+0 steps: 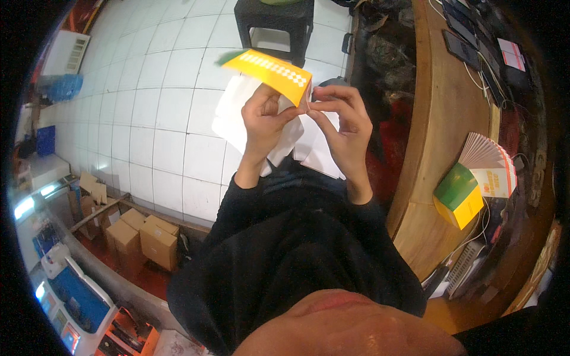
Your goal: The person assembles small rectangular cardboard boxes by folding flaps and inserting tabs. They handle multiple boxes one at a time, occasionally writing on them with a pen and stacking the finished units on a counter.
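Note:
A yellow cardboard carton (274, 70) with a white checked pattern and a blurred green end is held up in front of me. My left hand (262, 121) grips it from below, thumb along its lower edge. The fingertips of my right hand (345, 121) pinch the carton's right end, where a pale inner flap shows. What the left fingers do behind the carton is partly hidden. Beneath both hands, large white sheets or flaps (231, 113) lie over my lap.
On the wooden counter (409, 196) at right stand a green and yellow block (460, 196) and a fan of pale cards (490, 160). Phones (460, 47) with cables lie farther along. A black stool (276, 24) stands ahead on white tiles; brown boxes (157, 240) sit at lower left.

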A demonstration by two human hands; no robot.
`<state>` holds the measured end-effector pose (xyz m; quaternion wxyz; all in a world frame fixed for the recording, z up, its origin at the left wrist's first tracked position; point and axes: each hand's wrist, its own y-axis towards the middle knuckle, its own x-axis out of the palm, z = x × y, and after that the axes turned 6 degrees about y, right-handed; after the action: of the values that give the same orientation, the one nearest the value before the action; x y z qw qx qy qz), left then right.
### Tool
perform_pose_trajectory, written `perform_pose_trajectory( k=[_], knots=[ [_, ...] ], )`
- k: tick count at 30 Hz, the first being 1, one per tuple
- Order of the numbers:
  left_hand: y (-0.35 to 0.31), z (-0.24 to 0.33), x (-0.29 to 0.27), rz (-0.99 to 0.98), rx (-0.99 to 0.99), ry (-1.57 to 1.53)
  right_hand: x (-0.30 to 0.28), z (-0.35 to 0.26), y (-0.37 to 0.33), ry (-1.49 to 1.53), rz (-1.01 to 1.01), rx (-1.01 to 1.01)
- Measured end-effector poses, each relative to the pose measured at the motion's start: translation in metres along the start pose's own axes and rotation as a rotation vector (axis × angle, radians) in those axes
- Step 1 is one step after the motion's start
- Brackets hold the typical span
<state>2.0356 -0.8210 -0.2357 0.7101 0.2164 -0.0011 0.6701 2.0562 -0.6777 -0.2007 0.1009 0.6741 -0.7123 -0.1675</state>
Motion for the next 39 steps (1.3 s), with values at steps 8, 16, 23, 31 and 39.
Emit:
perform_pose_trajectory(
  k=[8,16,23,31,39],
  knots=[
    [-0.011,0.005,0.005,0.027,0.041,0.088,-0.006,-0.006,-0.004,-0.323,-0.156,-0.180],
    [0.002,0.033,-0.025,0.168,-0.078,0.226,-0.008,0.000,-0.012,-0.266,0.045,-0.244],
    [0.004,0.017,-0.041,0.139,-0.013,-0.109,-0.011,-0.016,-0.008,0.190,-0.226,0.202],
    [0.023,0.048,-0.021,-0.114,0.236,0.857,-0.008,-0.010,-0.003,0.025,-0.111,0.109],
    [0.022,0.035,-0.008,-0.149,0.550,0.975,-0.003,-0.001,-0.004,-0.228,-0.059,-0.278]
  ],
)
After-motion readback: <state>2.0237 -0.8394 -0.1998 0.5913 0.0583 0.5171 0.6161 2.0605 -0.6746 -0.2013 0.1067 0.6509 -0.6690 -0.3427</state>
